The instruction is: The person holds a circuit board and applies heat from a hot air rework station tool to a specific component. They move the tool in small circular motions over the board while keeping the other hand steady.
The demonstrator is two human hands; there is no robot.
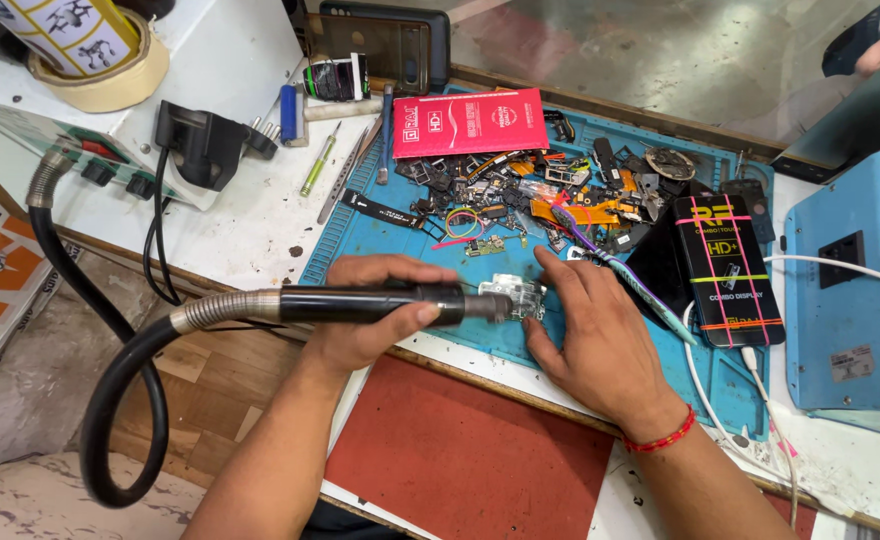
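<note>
Left hand (375,315) closed in a full grip around the black cylindrical handpiece (380,303) of a rotary tool, held level; its tip meets the small clear-and-silver phone part (515,297). The tool's ribbed metal-and-black flexible hose (110,390) loops left, off the table edge and down over the floor.

Right hand (585,330) lies flat and mostly open, fingertips pressing the phone part down onto the blue silicone work mat (360,235). A red thread bracelet (660,437) circles that wrist.

The part sits near the mat's front edge, just behind the red rectangular panel (470,460) at the table front. Open mat room lies left of the part, toward the mat's left edge.

Behind the hands, a crowded heap of small black and orange phone components (540,195), and beyond it a flat red box (470,122). To the right, close to the right hand, a black display package with pink and green stripes (728,270); a pale blue machine housing (855,290) closes that side. White cable (710,395) runs along the mat's right front corner.
</note>
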